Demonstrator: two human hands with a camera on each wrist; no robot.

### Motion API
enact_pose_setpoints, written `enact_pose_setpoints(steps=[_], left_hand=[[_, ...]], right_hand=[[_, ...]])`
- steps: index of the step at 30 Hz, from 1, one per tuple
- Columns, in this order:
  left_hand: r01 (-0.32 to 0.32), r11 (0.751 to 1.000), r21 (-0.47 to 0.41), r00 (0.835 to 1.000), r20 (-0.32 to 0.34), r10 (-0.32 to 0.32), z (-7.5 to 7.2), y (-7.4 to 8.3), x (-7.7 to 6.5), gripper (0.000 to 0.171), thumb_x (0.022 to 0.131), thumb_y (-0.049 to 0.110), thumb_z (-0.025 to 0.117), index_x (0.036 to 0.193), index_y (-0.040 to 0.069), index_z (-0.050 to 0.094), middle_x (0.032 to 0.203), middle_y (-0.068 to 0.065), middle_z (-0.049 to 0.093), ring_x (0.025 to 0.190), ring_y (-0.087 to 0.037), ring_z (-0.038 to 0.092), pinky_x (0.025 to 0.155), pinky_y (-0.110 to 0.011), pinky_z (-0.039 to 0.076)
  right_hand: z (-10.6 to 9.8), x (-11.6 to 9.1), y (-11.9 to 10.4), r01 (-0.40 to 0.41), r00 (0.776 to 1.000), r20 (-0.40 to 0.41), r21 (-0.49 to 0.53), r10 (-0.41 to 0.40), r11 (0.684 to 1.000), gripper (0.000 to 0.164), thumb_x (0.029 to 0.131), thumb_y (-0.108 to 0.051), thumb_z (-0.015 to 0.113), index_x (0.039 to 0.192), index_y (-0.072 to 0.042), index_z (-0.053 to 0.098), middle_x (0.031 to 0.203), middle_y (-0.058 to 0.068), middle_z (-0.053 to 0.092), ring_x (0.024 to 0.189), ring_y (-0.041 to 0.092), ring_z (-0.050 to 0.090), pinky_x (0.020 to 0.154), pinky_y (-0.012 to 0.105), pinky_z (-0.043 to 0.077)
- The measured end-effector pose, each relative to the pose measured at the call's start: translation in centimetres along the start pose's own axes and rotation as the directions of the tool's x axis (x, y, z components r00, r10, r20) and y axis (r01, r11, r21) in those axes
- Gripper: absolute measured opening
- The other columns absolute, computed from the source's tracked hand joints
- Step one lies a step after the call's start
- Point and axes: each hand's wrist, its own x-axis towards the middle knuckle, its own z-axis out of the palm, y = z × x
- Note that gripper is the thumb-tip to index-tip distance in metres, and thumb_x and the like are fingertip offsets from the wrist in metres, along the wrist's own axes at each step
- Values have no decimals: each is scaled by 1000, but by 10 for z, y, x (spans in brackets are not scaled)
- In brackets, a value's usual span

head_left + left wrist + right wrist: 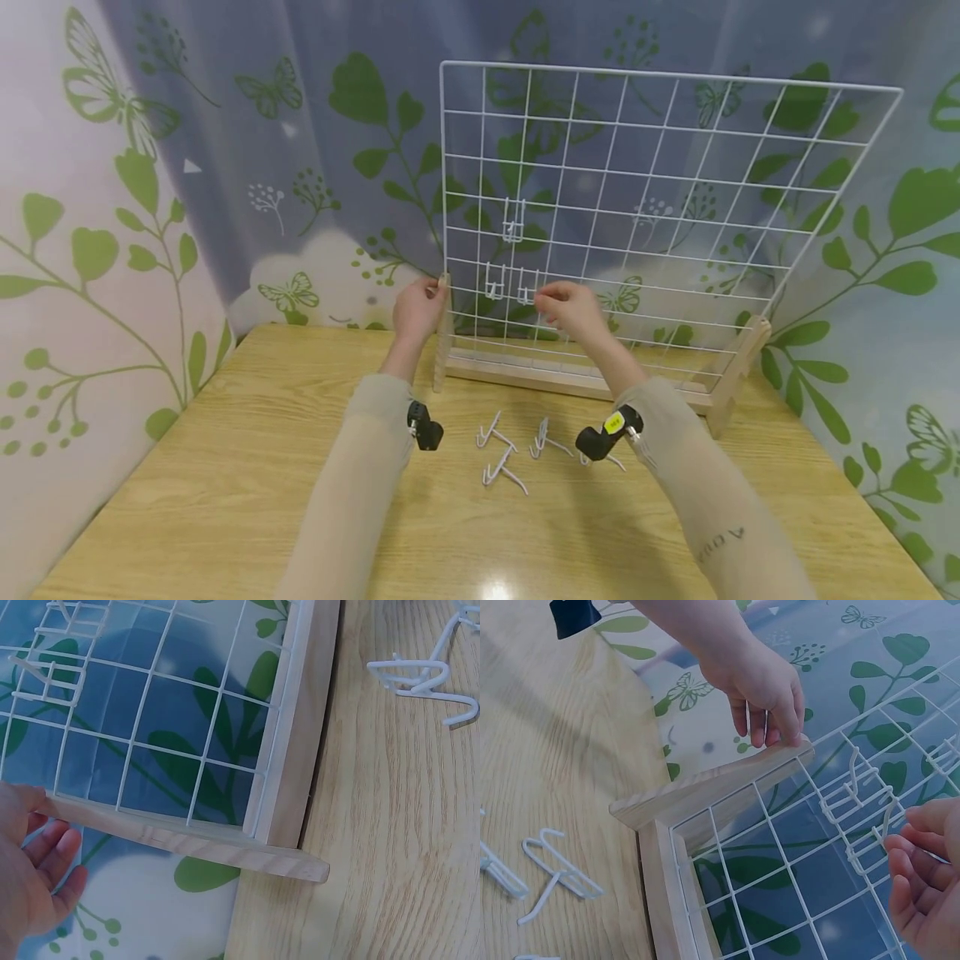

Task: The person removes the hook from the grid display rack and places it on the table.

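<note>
A white wire grid panel (622, 175) stands tilted in a wooden stand. My left hand (418, 312) grips the upper end of the stand's left side post (157, 832) between thumb and fingers. My right hand (573, 312) is at the lower right one of three white wire hooks on the grid, with its thumb and fingertips pinched at that hook (866, 851); the fingers partly hide the contact. Left of it, another hook (494, 282) hangs on the same row. The third hook (513, 222) sits higher up.
Several loose white hooks (504, 475) lie on the wooden table (225, 467) in front of the stand; one is partly behind the right wrist camera (600, 442). The stand's right side post (738, 375) is at the right. A leaf-patterned curtain (300, 167) hangs behind.
</note>
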Motion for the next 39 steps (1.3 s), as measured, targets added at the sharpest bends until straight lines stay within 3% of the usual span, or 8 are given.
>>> enact_pose_setpoints(steps=[5,15,24,30,39], left_hand=[[-18,1000,0,1000,-4,18,0,0,-1,33,93,27,53,120,10,59,95,-10,64,81,-25,58,67,-37,46],[-24,1000,8,1000,-12,24,-2,0,-2,34,93,25,53,124,11,58,94,-10,64,79,-25,58,65,-37,46],[-32,999,35,999,13,32,0,-1,-1,35,94,26,52,126,11,56,97,-10,64,82,-26,59,68,-38,46],[-29,999,32,1000,5,29,1,-1,-2,35,94,26,53,125,12,57,96,-9,64,82,-25,59,67,-38,46],[-22,1000,19,1000,1,22,1,1,-1,34,93,25,54,124,12,57,94,-8,64,80,-25,59,67,-38,45]], right_hand=[[3,1,-4,2,1000,-4,6,-2,1000,31,92,-18,57,115,1,61,104,18,63,73,18,56,68,34,48],[13,7,-10,-7,1000,-27,15,7,1000,30,91,-20,57,114,-1,62,105,14,64,82,31,58,61,27,47],[17,15,-6,-35,999,-40,-1,35,999,29,91,-18,57,115,-2,61,105,15,64,70,18,55,56,22,44],[20,17,-8,-103,994,-28,77,106,992,27,92,-17,57,115,-3,62,106,14,65,78,25,58,60,27,47],[18,17,-13,-154,987,-21,179,160,972,28,92,-13,56,117,-2,61,103,12,64,76,18,56,54,20,43]])
